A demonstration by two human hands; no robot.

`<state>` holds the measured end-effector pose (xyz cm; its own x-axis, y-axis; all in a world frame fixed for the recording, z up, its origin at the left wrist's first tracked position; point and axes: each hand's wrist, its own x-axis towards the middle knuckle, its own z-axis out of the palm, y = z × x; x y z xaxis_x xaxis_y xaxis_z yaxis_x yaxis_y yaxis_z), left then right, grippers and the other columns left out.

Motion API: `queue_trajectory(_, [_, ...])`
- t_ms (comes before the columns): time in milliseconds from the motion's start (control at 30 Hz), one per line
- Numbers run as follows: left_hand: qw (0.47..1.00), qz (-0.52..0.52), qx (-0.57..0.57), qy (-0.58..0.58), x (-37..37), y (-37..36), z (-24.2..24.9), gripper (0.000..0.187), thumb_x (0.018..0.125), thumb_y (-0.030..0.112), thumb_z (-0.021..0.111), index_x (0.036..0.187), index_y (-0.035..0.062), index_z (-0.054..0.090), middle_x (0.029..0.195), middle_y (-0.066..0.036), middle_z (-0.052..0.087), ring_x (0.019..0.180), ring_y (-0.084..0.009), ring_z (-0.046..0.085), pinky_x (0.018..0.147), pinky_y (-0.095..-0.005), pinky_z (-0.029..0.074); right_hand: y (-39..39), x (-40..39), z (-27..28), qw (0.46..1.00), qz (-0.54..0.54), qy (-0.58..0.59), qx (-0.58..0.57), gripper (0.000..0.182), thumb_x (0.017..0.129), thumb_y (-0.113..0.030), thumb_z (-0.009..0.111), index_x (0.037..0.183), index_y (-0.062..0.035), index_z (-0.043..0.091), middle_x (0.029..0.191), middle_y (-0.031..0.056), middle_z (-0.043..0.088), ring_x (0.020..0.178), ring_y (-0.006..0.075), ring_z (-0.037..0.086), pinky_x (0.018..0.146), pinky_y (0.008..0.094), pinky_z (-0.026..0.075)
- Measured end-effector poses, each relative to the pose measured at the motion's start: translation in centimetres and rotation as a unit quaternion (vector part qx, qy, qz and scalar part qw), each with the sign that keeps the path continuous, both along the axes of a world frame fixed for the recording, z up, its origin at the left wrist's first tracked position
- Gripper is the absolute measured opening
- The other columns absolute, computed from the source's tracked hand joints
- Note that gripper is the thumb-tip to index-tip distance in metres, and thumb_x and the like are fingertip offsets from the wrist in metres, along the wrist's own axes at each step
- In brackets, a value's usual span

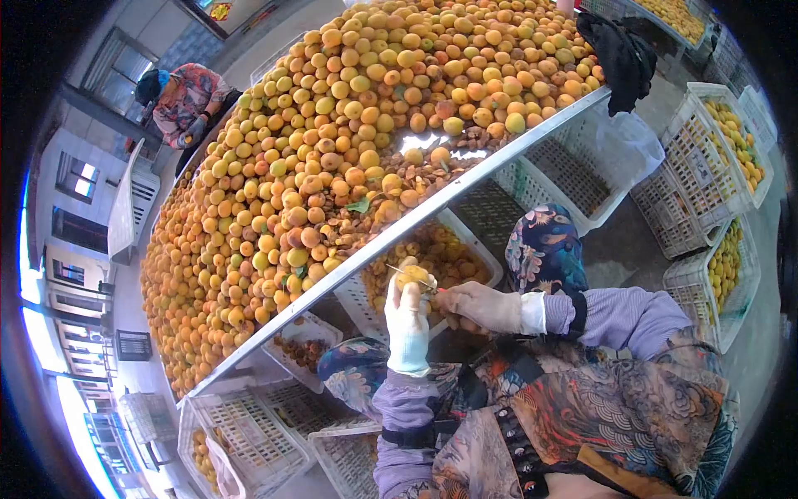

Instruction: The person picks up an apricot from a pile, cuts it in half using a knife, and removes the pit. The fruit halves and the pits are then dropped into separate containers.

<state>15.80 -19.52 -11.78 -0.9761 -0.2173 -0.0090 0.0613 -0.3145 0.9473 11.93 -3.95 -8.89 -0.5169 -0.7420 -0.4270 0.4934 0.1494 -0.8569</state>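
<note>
My left hand (pixel 407 331), in a white glove, grips a yellow-orange apricot (pixel 413 277) upright between thumb and fingers. A thin pale point sticks out at the fruit's left side. Close on its right, my gloved right hand (pixel 484 307) is closed around a small tool with a red end (pixel 441 291), mostly hidden by the fingers. Both hands are over a white crate (pixel 359 301) of orange fruit pieces, between my knees. Just beyond, the metal rim (pixel 391 239) of a table borders a large heap of apricots (pixel 307 150).
Crates of fruit stand at the right (pixel 697 170) and lower left (pixel 249 424). Under the table edge are a white bin (pixel 573 166) and a tray of dark pieces (pixel 307 341). A black cloth (pixel 618 54) hangs over the corner. Another person (pixel 187 104) works at the far left.
</note>
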Motion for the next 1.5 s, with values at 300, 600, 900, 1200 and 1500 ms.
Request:
queue_trajectory(300, [0.977,0.006,0.203,-0.07,0.5,1.3,1.6,0.048,0.095,0.047,0.04,0.111,0.0026,0.051,0.089,-0.007,0.057,0.08,-0.0185,0.055,0.077,-0.0311,0.045,-1.0,1.6,-1.4,0.997,-0.039,0.049,-0.052,0.037,0.096,-0.039,0.045,0.088,-0.0063,0.061,0.059,-0.0049,0.045,0.051,0.0061,0.041,0.047,0.0222,0.033])
queue_trajectory(600, [0.998,0.022,0.058,-0.021,0.2,0.7,1.2,0.046,0.095,0.044,0.044,0.114,0.0027,0.049,0.099,-0.011,0.06,0.09,-0.0211,0.058,0.08,-0.0336,0.047,0.4,0.1,0.6,0.999,0.031,-0.01,0.01,0.055,0.091,-0.056,0.04,0.072,-0.0059,0.054,0.05,0.0003,0.042,0.041,0.0096,0.04,0.037,0.0254,0.031])
queue_trajectory(900, [0.98,0.009,0.169,-0.104,0.4,1.6,0.2,0.038,0.096,0.038,0.043,0.111,0.0028,0.049,0.093,-0.011,0.061,0.084,-0.0189,0.058,0.076,-0.03,0.047,-0.2,1.0,-2.0,0.999,-0.021,0.028,0.001,0.055,0.09,-0.058,0.041,0.072,-0.0079,0.055,0.051,-0.0002,0.043,0.041,0.0099,0.041,0.037,0.0256,0.031])
queue_trajectory(1200, [0.993,0.027,-0.004,-0.119,-0.5,1.3,0.3,0.044,0.094,0.047,0.043,0.105,0.0056,0.052,0.084,-0.009,0.062,0.076,-0.0159,0.058,0.068,-0.0305,0.049,-0.2,0.8,-1.6,0.981,0.006,-0.193,-0.036,0.052,0.091,-0.058,0.038,0.075,-0.0104,0.05,0.047,-0.0031,0.035,0.034,0.009,0.03,0.031,0.0261,0.025])
queue_trajectory(1500, [0.965,0.032,0.21,-0.155,-0.5,2.2,0.7,0.051,0.091,0.052,0.044,0.103,0.0038,0.054,0.087,-0.01,0.061,0.079,-0.0215,0.06,0.076,-0.0341,0.051,-0.8,1.2,-2.6,0.978,-0.007,-0.197,-0.063,0.049,0.091,-0.058,0.037,0.078,-0.0123,0.05,0.046,-0.0037,0.032,0.033,0.0093,0.029,0.029,0.0261,0.022])
